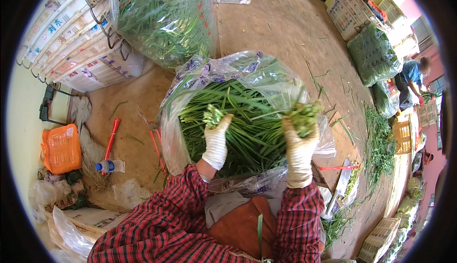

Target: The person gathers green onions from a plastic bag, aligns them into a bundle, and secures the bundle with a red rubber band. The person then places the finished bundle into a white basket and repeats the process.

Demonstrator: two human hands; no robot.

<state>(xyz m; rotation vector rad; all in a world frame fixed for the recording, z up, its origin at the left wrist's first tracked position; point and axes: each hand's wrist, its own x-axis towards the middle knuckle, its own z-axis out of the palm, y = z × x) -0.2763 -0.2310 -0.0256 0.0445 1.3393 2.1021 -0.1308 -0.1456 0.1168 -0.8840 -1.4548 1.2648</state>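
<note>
My left hand (216, 138), in a whitish knit glove, grips the pale stem ends of a small bunch of long green leafy stalks (213, 116). In a soiled glove, my right hand (301, 145) is closed around the stem ends of a thicker bunch (306, 115), slightly blurred. Both bunches are over an open clear plastic bag (171, 149) with purple print, filled with green stalks (246, 134). The bag stands before me, its rim folded outward. Where the held leaves end among those in the bag, I cannot tell.
A full bag of greens (167, 24) and stacked white crates (93, 70) stand beyond. A large knife (339, 184) lies at the right beside a red strip (337, 168). Red ties (111, 141), a water bottle (105, 166) and an orange bag (62, 149) are leftward. A co-worker (410, 81) bends at far right.
</note>
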